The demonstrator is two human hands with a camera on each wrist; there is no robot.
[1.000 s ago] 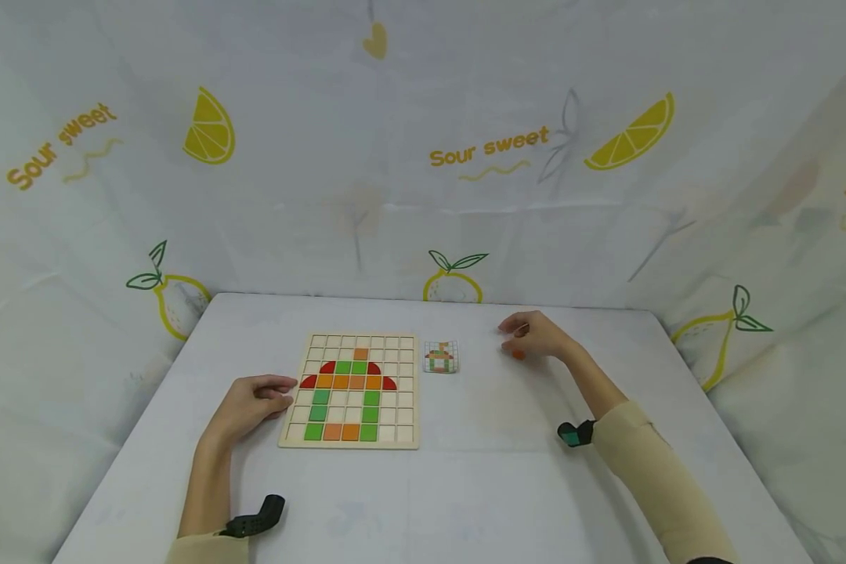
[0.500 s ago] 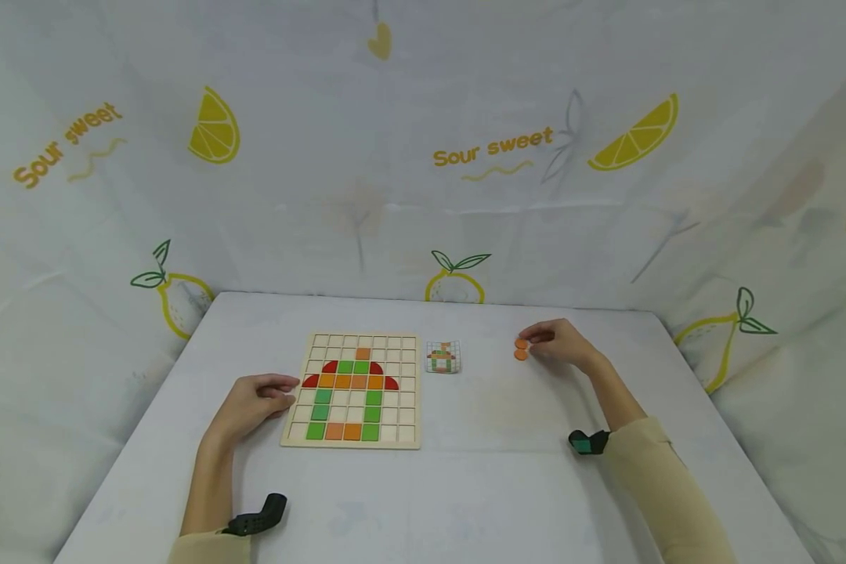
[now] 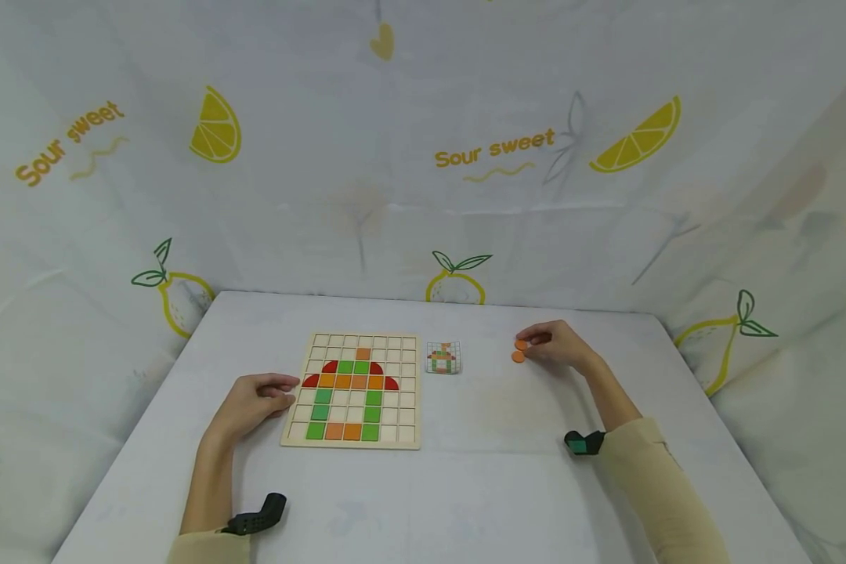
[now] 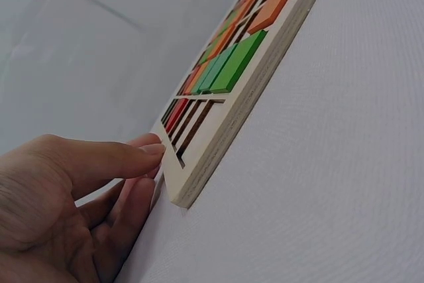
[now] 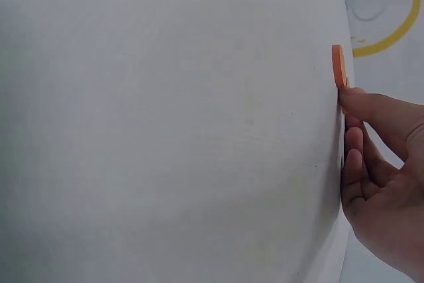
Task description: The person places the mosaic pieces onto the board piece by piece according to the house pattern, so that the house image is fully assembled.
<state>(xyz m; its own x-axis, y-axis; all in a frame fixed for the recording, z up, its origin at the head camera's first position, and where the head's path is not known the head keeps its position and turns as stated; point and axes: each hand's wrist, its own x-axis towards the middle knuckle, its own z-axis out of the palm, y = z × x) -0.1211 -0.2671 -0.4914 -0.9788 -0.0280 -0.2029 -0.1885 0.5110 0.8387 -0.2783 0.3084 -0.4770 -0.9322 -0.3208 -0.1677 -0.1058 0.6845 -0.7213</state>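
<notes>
In the head view my left hand [image 3: 254, 403] rests beside the wooden grid board [image 3: 410, 392], thumb and fingertips against its left edge. The left wrist view shows the thumb [image 4: 142, 154] at the board's rim and the other fingers loosely bent. Red, orange and green flat tiles form a mushroom-like figure in the board's cells. Right of the board, my right hand [image 3: 557, 345] pinches a small orange round piece [image 3: 521, 345] at the tabletop, partly hidden by the fingers. Another orange round piece [image 3: 518, 356] lies just nearer, close to the thumb.
A small pattern card [image 3: 442, 357] with a similar figure lies between the board and my right hand. The white table [image 3: 479, 501] ends at a cloth backdrop [image 3: 310, 235] printed with lemons. Black wrist devices jut from both sleeves.
My right hand first shifted right and towards me, uncovering the orange pieces, and its fingers are now at the farther one. The nearer piece has slid slightly left. My left hand stays by the board.
</notes>
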